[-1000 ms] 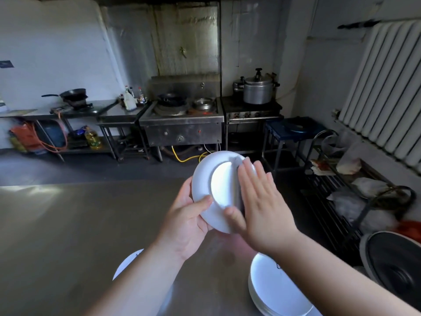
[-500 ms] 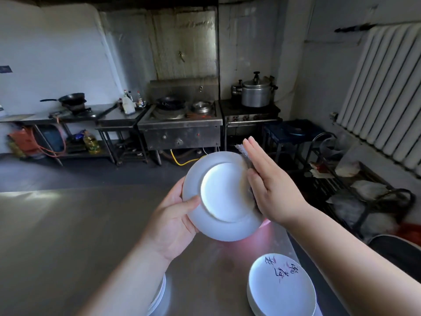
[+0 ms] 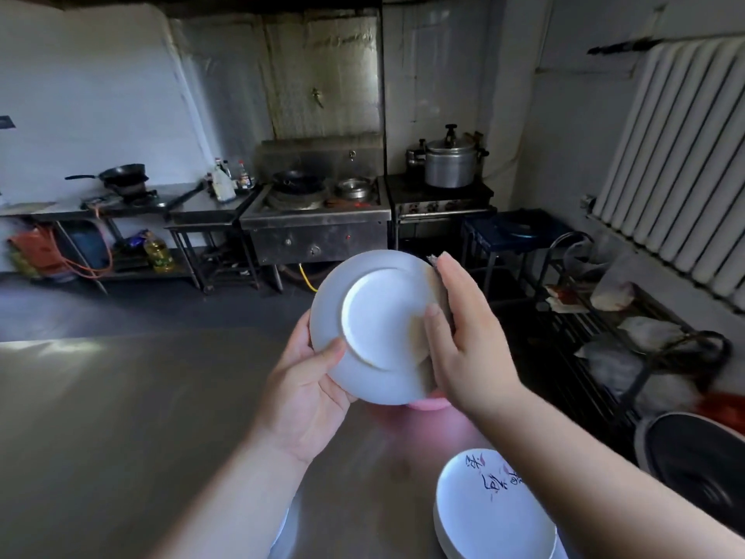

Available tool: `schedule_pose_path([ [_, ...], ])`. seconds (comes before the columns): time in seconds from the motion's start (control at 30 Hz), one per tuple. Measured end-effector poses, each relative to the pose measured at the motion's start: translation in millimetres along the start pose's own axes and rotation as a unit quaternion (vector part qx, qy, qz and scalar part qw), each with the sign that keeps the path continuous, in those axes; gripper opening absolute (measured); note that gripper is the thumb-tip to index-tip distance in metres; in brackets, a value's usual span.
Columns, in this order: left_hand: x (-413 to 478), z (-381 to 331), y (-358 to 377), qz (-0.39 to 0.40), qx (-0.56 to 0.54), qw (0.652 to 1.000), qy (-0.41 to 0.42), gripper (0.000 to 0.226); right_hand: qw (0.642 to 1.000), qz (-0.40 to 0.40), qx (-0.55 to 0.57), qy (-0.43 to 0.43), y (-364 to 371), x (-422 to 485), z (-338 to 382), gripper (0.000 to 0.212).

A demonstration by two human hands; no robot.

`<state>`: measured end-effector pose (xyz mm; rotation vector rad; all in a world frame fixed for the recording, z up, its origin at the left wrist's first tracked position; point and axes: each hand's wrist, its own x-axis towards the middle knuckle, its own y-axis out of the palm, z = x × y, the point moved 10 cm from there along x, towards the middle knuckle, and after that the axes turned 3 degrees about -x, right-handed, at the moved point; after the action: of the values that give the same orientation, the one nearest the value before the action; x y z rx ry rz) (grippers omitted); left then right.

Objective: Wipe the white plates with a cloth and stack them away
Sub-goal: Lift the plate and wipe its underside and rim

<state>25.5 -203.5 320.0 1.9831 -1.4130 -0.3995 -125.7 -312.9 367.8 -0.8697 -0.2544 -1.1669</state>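
Note:
A white plate [image 3: 375,316] is held up over the steel table [image 3: 121,417], its underside facing me. My left hand [image 3: 306,389] grips its lower left rim, thumb on the underside. My right hand [image 3: 463,340] presses a grey cloth [image 3: 437,284] against the plate's right edge; the fingers lie fairly straight and the thumb lies on the underside. Only the edges of the cloth show past that hand. A stack of white plates [image 3: 496,514] with writing on the top one sits at the near right. Under my left forearm another white plate edge [image 3: 282,526] peeks out.
Something pink [image 3: 427,403] shows just below the held plate. A dark wire rack [image 3: 629,340] with bags stands right of the table, a round black object [image 3: 701,466] nearer. Stoves, woks and a pressure cooker [image 3: 449,161] line the far wall; a radiator [image 3: 685,155] hangs at right.
The plate has tipped, its underside now turned further towards me. My right hand with the cloth slid from the plate's face to its right edge. The view shifted down slightly.

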Motion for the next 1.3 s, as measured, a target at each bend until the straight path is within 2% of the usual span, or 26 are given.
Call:
schedule_pose_path([
  [0.13, -1, 9, 8, 0.001, -0.014, 1.0, -0.006, 0.066, 0.997, -0.066, 0.046, 0.017, 18, -54, 13, 0.065],
  [0.23, 2, 6, 6, -0.011, -0.011, 0.999, -0.05, 0.067, 0.992, -0.091, 0.08, 0.037, -3, -28, -6, 0.054],
  [0.3, 4, -5, 3, -0.016, 0.012, 0.997, -0.073, 0.055, 0.991, -0.035, 0.121, 0.043, -12, 2, -12, 0.041],
  [0.4, 1, -10, -1, -0.004, 0.047, 0.994, -0.096, 0.047, 0.994, 0.039, 0.106, 0.012, -14, 23, -5, 0.042],
  [0.5, -4, -9, -5, -0.012, 0.04, 0.997, -0.065, 0.049, 0.999, 0.032, 0.022, -0.034, 0, -5, 3, 0.056],
  [0.6, -7, -4, -7, -0.015, 0.017, 0.999, -0.025, 0.05, 0.999, 0.002, -0.026, -0.036, 27, -63, 17, 0.073],
  [0.7, -9, -1, -3, -0.005, 0.004, 1.0, -0.006, 0.054, 0.998, -0.01, -0.052, -0.038, 26, -53, 20, 0.072],
  [0.83, -8, -4, 9, -0.001, -0.018, 0.999, 0.031, 0.057, 0.998, -0.047, -0.002, 0.039, 2, 3, -4, 0.064],
  [0.93, -9, 5, 24, 0.005, -0.034, 0.999, 0.037, 0.059, 0.994, -0.082, 0.047, 0.048, 12, -19, -1, 0.063],
  [1.07, -12, 8, 26, 0.023, 0.025, 0.999, 0.01, 0.071, 0.989, -0.117, 0.078, 0.049, 9, -46, -6, 0.063],
  [1.13, -7, 1, 16, 0.016, 0.037, 0.999, -0.03, 0.069, 0.991, -0.099, 0.082, 0.036, -4, -24, -14, 0.052],
  [1.2, -2, -9, 7, 0.018, 0.063, 0.995, -0.07, 0.054, 0.994, -0.039, 0.102, 0.017, -11, 0, -14, 0.043],
  [1.3, -2, -13, -6, 0.01, 0.08, 0.991, -0.103, 0.049, 0.996, 0.026, 0.088, -0.023, -10, 19, -2, 0.044],
])
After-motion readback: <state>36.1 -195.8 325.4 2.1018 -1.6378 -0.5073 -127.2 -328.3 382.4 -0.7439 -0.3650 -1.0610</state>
